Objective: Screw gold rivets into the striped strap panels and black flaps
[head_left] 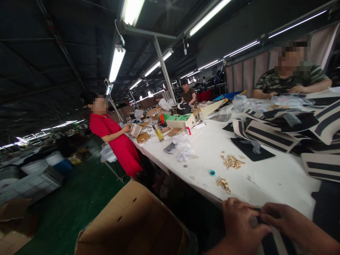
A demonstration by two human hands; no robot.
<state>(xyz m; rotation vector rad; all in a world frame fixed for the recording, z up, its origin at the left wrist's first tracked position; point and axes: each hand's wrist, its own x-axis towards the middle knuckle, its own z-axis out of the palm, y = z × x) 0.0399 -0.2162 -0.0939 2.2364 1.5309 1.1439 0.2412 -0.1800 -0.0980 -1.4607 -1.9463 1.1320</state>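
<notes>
At the table's near edge, a beige panel with black stripes [277, 242] lies partly under my hands. My left hand [240, 225] is closed on its far end, thumb and fingers curled around it. Close beside it, my right hand [283, 219] pinches the same end; anything small between those fingertips is hidden. Just beyond my hands sit a small pile of gold-coloured metal pieces [224, 185] and a larger pile of similar metal pieces [233, 162]. A small turquoise ring [212, 173] rests left of them.
Striped panels [271, 134] are heaped on the right of the white table [196, 177]. An open cardboard box [127, 223] stands below its left edge. Farther back are plastic bags [183, 148], a red-and-white bottle [188, 128] and a green-panelled machine [180, 119]. Several people are around the table.
</notes>
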